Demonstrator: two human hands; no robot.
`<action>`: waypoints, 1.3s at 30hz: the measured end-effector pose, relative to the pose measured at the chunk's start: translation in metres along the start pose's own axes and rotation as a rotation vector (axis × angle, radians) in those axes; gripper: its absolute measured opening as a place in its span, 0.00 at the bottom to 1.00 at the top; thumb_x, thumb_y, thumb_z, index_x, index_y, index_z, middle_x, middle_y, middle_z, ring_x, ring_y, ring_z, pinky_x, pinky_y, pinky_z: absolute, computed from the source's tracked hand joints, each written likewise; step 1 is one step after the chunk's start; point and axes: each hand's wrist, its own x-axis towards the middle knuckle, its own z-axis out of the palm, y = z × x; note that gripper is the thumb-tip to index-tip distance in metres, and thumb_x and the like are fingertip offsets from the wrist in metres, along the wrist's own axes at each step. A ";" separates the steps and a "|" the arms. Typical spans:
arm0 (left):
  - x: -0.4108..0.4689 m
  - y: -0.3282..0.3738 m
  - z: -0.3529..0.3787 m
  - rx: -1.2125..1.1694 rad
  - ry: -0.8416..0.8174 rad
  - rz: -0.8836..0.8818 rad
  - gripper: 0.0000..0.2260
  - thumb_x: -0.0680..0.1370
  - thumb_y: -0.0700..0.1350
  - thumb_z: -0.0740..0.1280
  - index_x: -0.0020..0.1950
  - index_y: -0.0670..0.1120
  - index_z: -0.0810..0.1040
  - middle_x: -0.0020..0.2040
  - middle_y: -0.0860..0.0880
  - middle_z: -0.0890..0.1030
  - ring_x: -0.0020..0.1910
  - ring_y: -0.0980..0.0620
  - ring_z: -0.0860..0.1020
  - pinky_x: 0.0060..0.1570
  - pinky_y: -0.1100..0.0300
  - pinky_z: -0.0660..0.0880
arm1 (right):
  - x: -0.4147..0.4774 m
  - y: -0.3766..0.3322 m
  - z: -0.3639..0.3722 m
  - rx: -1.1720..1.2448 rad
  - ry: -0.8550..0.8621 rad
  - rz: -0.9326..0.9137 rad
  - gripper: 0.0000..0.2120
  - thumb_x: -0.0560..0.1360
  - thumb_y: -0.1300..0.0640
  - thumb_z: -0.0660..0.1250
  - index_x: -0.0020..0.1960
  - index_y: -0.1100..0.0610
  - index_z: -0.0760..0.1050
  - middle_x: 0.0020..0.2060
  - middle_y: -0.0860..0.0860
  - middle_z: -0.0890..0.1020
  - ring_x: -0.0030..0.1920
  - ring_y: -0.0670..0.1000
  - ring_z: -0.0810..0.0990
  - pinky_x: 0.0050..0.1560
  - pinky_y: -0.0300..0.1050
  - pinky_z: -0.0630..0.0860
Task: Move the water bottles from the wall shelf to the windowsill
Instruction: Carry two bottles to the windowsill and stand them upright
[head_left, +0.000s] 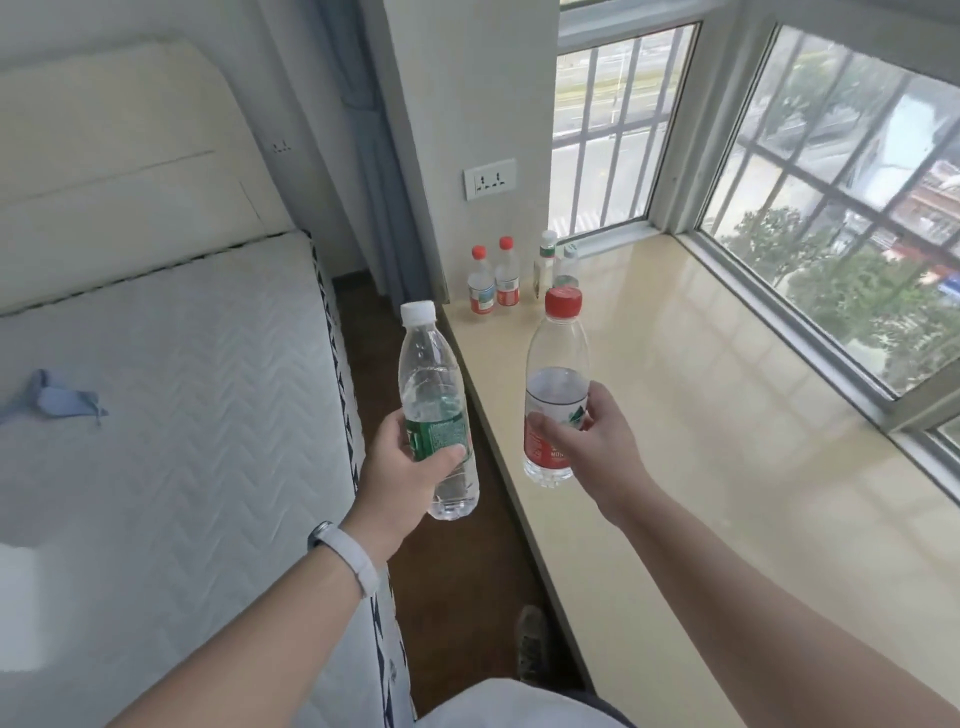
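While both arms reach forward, the left hand (410, 462) is wrapped around the lower middle of a green-labelled bottle (436, 410), fingers closed over the label, and holds it upright with a slight tilt above the strip of dark floor (441, 561) between the bed and the ledge. That bottle has a white cap and clear water in its lower part. A pale wristband (348, 556) sits on the left wrist. The right hand (582, 436) grips a red-labelled bottle (556, 389) from its right side, thumb across the label and fingers curled behind, holding it upright in the air over the near edge of the windowsill (727, 415); its cap is red and its base hangs clear of the surface.

Further along the windowsill, close to the wall corner, stand four small bottles: two red-capped bottles (493, 283) side by side, and just to their right two pale-capped bottles (556, 262), one a little behind the other. A wall socket (490, 179) is set in the wall above them. Barred windows (831, 208) run along the sill's far and right sides. To the left lies a quilted white mattress (182, 389) with a small blue cloth (57, 397) on it, and a padded headboard (130, 171) behind.
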 end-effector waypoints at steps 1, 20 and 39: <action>0.009 0.001 0.005 0.002 -0.003 -0.015 0.22 0.70 0.44 0.77 0.61 0.53 0.77 0.52 0.56 0.85 0.51 0.57 0.83 0.54 0.53 0.79 | 0.014 -0.001 0.000 0.005 -0.004 0.006 0.19 0.71 0.56 0.76 0.58 0.48 0.75 0.49 0.48 0.84 0.47 0.45 0.84 0.48 0.45 0.80; 0.157 0.014 0.004 0.020 -0.002 -0.059 0.26 0.65 0.48 0.79 0.61 0.53 0.75 0.54 0.55 0.83 0.54 0.54 0.82 0.52 0.56 0.79 | 0.150 -0.002 0.033 -0.076 0.000 0.085 0.18 0.71 0.54 0.76 0.56 0.46 0.74 0.47 0.46 0.83 0.45 0.43 0.83 0.46 0.42 0.80; 0.378 0.011 -0.051 -0.029 -0.245 -0.009 0.25 0.64 0.51 0.79 0.58 0.59 0.75 0.53 0.58 0.83 0.51 0.57 0.82 0.54 0.52 0.80 | 0.291 -0.044 0.132 -0.169 0.226 0.116 0.24 0.65 0.51 0.77 0.58 0.45 0.74 0.51 0.45 0.84 0.52 0.47 0.83 0.52 0.47 0.79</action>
